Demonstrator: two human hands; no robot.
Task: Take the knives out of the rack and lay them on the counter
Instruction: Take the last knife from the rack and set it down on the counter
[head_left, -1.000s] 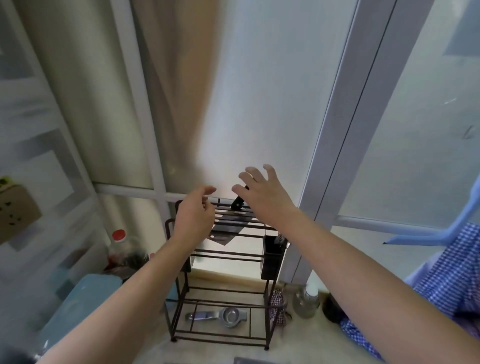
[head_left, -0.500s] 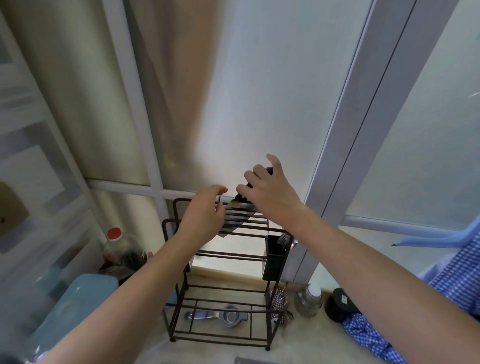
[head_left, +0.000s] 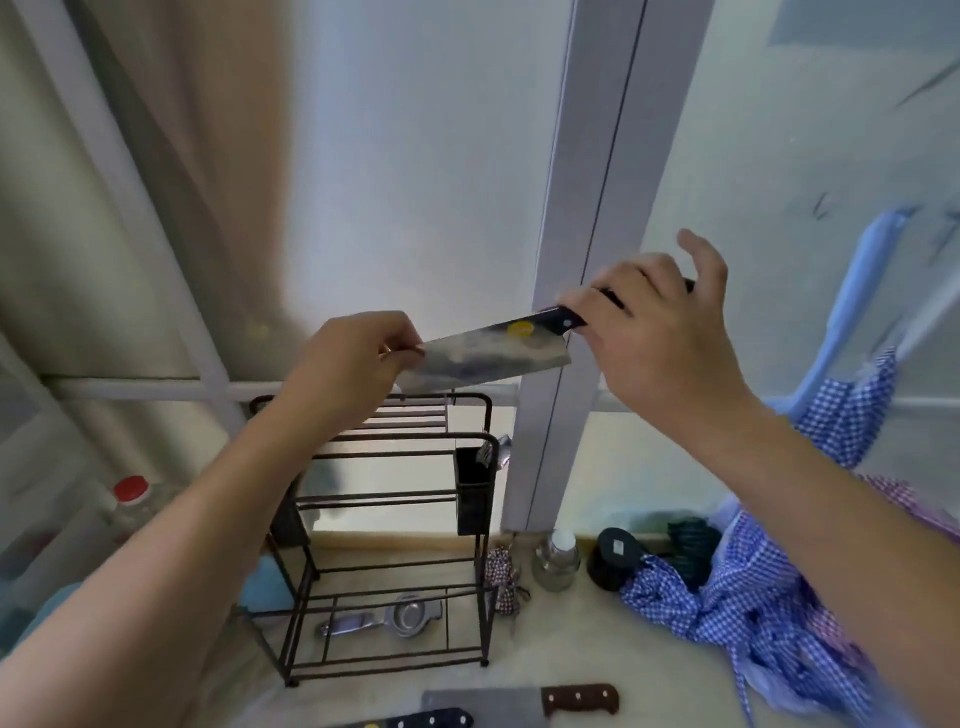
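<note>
**Cleaver held in the air above the rack by 2 hands**

A pale beige counter (head_left: 597, 654) runs along the bottom, backed by frosted glass panels in a grey frame (head_left: 587, 218). On the counter stands a dark brown wire rack with several tiers (head_left: 395, 525), its top slots visible and a black cutlery holder (head_left: 471, 493) hung on its right side. A crumpled blue-and-white checked cloth (head_left: 753, 608) lies on the counter to the right of the rack.

Above the rack's top, clear of the wires, a broad steel cleaver with a yellow sticker and a dark riveted handle (head_left: 488, 353) is held nearly level, its blade pointing left. The right hand (head_left: 654, 332) grips the handle, with the little finger raised off it. The left hand (head_left: 353, 358) pinches the far end of the blade between thumb and fingertips.

At the bottom edge, 2 more knives lie flat on the counter in front of the rack: a grey cleaver with a brown riveted handle (head_left: 524, 704) and, just left of it, a knife with a dark riveted handle (head_left: 431, 719), partly cut off by the frame. A metal squeezer-like tool (head_left: 384, 618) rests on the rack's lowest tier. A small round steel pot (head_left: 558, 561) and a black disc-shaped object (head_left: 613, 556) sit by the frame's base.
</note>
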